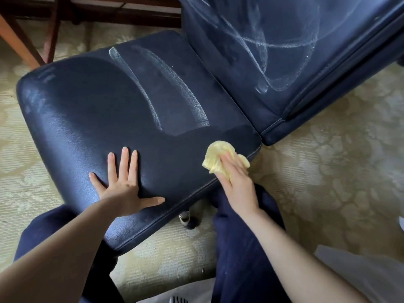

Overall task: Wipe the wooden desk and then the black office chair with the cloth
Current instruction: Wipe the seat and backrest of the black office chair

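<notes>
Dark leather of the chair (pixel 105 110) shows damp streaks on the seat and swirls on the backrest, so the chair stage looks well underway; whether the desk (pixel 15 38), beyond the seat's far edge, is done cannot be told. The right hand (pixel 237 182) clutches the yellow cloth (pixel 216 156) at the seat's near right corner. The left hand (pixel 122 182) lies flat and spread on the seat's front, bracing it. Nothing blocks the unwiped front part; a caster (pixel 185 217) shows beneath.
</notes>
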The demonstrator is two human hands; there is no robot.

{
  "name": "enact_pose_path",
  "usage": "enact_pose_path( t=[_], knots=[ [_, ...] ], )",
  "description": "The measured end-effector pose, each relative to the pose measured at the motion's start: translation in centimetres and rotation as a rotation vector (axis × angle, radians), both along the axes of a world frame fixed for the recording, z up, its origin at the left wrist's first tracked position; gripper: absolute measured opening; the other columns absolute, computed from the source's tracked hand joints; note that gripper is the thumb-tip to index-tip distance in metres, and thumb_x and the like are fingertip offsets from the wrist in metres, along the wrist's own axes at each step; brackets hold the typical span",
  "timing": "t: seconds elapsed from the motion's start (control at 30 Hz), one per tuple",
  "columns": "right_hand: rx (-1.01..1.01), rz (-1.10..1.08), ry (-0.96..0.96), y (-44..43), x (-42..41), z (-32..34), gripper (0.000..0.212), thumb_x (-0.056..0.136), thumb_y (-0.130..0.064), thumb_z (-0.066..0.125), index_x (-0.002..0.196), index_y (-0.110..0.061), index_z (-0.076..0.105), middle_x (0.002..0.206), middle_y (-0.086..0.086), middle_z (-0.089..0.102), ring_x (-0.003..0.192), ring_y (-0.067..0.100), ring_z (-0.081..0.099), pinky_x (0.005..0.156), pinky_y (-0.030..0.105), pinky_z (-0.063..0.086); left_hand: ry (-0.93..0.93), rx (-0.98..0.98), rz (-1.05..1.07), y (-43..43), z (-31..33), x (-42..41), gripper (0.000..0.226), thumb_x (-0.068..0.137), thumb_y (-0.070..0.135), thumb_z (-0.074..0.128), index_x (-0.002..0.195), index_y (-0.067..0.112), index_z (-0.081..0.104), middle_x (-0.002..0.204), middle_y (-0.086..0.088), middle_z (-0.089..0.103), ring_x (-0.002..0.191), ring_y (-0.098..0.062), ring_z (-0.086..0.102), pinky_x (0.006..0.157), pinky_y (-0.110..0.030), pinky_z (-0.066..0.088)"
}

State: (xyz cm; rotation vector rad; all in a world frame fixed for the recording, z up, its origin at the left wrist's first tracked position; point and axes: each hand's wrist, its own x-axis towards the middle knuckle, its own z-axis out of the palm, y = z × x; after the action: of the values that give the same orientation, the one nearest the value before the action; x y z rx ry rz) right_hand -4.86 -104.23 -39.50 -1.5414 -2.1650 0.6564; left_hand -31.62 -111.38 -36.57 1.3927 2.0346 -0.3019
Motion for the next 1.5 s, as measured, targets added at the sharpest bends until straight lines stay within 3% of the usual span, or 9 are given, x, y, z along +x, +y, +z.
enact_pose_path(
  t=[0.13, 0.3, 0.57, 0.7, 0.93, 1.03, 1.13, 1.3, 1.5],
  knots=[
    [-0.138, -0.227, -0.026, 4.2, 1.5, 0.0, 0.05, 0.096, -0.031, 0.051, 0.144, -0.022, 0.039, 0.152, -0.004, 0.033, 0.142, 0.026, 0.025, 0.11, 0.031, 0.026, 0.001, 0.002, 0.0, 0.0, 0.1, 0.1, 0.13, 0.026, 0.1, 0.018, 0.116, 0.039, -0.054, 0.119, 0.021, -0.063, 0.135, -0.02, -0.04, 0.107, -0.067, -0.006],
    [-0.223, -0.567, 0.078, 7.0, 1.1, 0.3, 0.046, 0.098, -0.03, 0.044, 0.143, -0.025, 0.039, 0.145, 0.001, 0.045, 0.126, 0.031, 0.045, 0.1, 0.029, 0.03, -0.002, 0.004, -0.004, 0.1, -0.1, 0.0, 0.131, 0.026, 0.1, 0.019, 0.116, 0.039, -0.054, 0.119, 0.021, -0.063, 0.134, -0.019, -0.041, 0.106, -0.067, -0.007],
    [-0.237, -0.85, 0.365, 0.8, -4.8, -0.1, 0.048, 0.099, -0.031, 0.044, 0.145, -0.022, 0.036, 0.145, 0.004, 0.046, 0.124, 0.029, 0.048, 0.1, 0.028, 0.033, -0.018, 0.047, -0.003, 0.0, -0.6, -0.1, 0.131, 0.025, 0.101, 0.018, 0.114, 0.041, -0.056, 0.121, 0.022, -0.063, 0.132, -0.019, -0.043, 0.105, -0.068, -0.011],
    [-0.277, -0.913, 0.5, -4.5, -7.8, -0.4, 0.047, 0.098, -0.029, 0.047, 0.144, -0.018, 0.04, 0.129, 0.008, 0.06, 0.111, 0.026, 0.057, 0.085, 0.019, 0.037, -0.032, 0.07, -0.011, -0.1, -0.8, -0.1, 0.13, 0.026, 0.101, 0.019, 0.112, 0.041, -0.058, 0.12, 0.022, -0.063, 0.134, -0.021, -0.041, 0.104, -0.069, -0.011],
    [-0.428, -0.782, 0.639, -14.5, -13.7, -0.6, 0.045, 0.096, -0.02, 0.052, 0.14, -0.027, 0.044, 0.13, -0.006, 0.058, 0.115, 0.01, 0.056, 0.091, 0.011, 0.039, -0.025, 0.108, -0.007, -0.4, -1.3, -0.2, 0.123, 0.032, 0.101, 0.012, 0.116, 0.039, -0.054, 0.119, 0.022, -0.063, 0.134, -0.02, -0.04, 0.104, -0.069, -0.01],
    [-0.397, -0.631, 0.613, -16.8, -14.8, -0.4, 0.055, 0.096, -0.011, 0.051, 0.143, -0.028, 0.028, 0.151, -0.01, 0.026, 0.137, -0.002, 0.028, 0.105, 0.004, 0.022, -0.026, 0.135, 0.043, -0.2, -1.8, 0.0, 0.11, 0.045, 0.096, -0.002, 0.13, 0.038, -0.043, 0.13, 0.023, -0.055, 0.137, -0.017, -0.036, 0.106, -0.066, -0.011],
    [-0.289, -0.521, 0.553, -15.8, -14.6, -0.2, 0.057, 0.097, -0.005, 0.048, 0.139, -0.03, 0.019, 0.151, -0.015, 0.008, 0.138, -0.012, 0.004, 0.108, 0.004, 0.007, -0.033, 0.149, 0.091, -0.1, -2.3, 0.2, 0.104, 0.053, 0.086, -0.01, 0.145, 0.038, -0.025, 0.149, 0.02, -0.035, 0.139, -0.014, -0.032, 0.107, -0.064, -0.012],
    [-0.143, -0.492, 0.32, -9.6, -12.3, -0.2, 0.052, 0.097, -0.011, 0.049, 0.145, -0.011, 0.029, 0.155, 0.004, 0.017, 0.146, 0.024, 0.005, 0.118, 0.028, 0.002, -0.044, 0.173, 0.107, -0.3, -2.6, 0.1, 0.096, 0.062, 0.082, -0.006, 0.146, 0.039, -0.021, 0.152, 0.02, -0.03, 0.14, -0.013, -0.03, 0.107, -0.063, -0.013],
    [-0.108, -0.27, -0.02, -2.0, -6.8, 0.1, 0.05, 0.1, -0.026, 0.041, 0.148, -0.017, 0.028, 0.156, 0.0, 0.022, 0.147, 0.024, 0.003, 0.117, 0.032, 0.003, -0.031, 0.17, 0.11, -0.4, -2.8, 0.1, 0.098, 0.058, 0.083, -0.01, 0.145, 0.039, -0.024, 0.151, 0.02, -0.032, 0.139, -0.014, -0.032, 0.107, -0.063, -0.014]
  ],
)
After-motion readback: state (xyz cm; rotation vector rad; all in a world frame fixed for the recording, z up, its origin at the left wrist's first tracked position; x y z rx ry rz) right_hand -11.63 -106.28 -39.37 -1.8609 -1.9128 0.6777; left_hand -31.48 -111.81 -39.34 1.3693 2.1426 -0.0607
